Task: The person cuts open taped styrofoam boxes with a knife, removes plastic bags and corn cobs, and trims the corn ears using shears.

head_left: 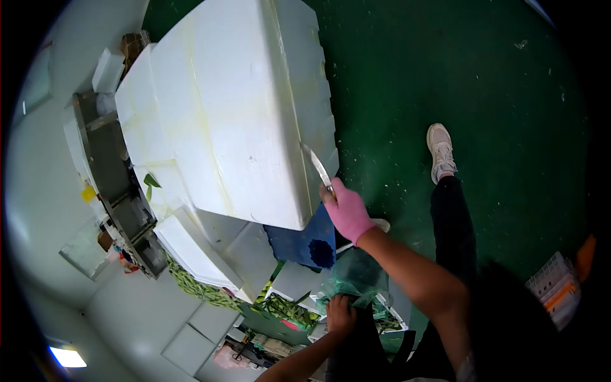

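Observation:
My right hand (347, 210), in a pink glove, is closed around the handle of a knife (316, 164). The blade lies along the edge of a big white foam box (242, 114) with yellowish tape lines, its tip at the box's side. Lower down, my left hand (340, 313) is bare, its fingers curled at green see-through plastic film (352, 290); part of its grip is hidden. Between the hands a blue bin (293, 245) with a dark patch stands beside the foam box.
Open white foam boxes (197, 251) hold green leafy vegetables (203, 288). A metal shelf (108, 153) stands along the wall. My shoe (440, 149) is on the green floor (394, 83), which has white scraps on it. A white basket (554, 283) is at the right edge.

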Demonstrator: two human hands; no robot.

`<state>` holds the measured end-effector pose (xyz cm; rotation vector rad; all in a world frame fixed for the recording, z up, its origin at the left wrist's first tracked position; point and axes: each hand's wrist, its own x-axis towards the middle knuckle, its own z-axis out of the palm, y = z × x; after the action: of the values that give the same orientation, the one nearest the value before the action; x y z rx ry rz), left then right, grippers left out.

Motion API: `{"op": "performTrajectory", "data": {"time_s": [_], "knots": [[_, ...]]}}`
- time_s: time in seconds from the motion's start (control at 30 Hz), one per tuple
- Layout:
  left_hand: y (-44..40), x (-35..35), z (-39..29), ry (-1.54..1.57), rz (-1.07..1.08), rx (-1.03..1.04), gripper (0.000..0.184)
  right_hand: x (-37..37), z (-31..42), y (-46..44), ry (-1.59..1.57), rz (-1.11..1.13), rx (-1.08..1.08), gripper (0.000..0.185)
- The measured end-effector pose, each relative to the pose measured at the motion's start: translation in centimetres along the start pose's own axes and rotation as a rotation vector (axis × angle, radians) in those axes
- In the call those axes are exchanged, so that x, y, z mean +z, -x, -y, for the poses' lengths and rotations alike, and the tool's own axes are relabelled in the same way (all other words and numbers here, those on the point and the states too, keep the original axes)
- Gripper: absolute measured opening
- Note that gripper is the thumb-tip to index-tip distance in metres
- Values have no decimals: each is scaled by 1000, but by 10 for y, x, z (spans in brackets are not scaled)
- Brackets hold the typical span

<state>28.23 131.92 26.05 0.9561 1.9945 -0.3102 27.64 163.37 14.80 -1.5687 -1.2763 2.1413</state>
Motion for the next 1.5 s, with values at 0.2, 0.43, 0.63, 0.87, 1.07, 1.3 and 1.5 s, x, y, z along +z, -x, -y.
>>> {"op": "performTrajectory", "data": {"time_s": [0.2, 0.43, 0.63, 0.87, 1.07, 1.3, 1.5], "knots": [[17, 18, 18, 85, -38, -33, 27, 51, -51, 62, -17, -71, 24, 25], [42, 51, 36, 293, -129, -37, 26, 117, -103, 107, -55, -167, 90, 22], [65, 72, 52, 529, -237, -82, 30, 191, -199, 186, 492, 309, 37, 25], [76, 75, 69, 734, -281, -267, 26, 255, -69, 108, 734, 252, -90, 49], [76, 80, 89, 963, -398, -398, 21, 333, -24, 17, 1260, 241, -762, 47], [70, 98, 99, 1029, -463, -436, 19, 388, -11, -14, 1463, 64, -836, 47], [74, 69, 125, 1140, -521, -453, 20, 408, -11, -21, 1544, -7, -810, 47]]}}
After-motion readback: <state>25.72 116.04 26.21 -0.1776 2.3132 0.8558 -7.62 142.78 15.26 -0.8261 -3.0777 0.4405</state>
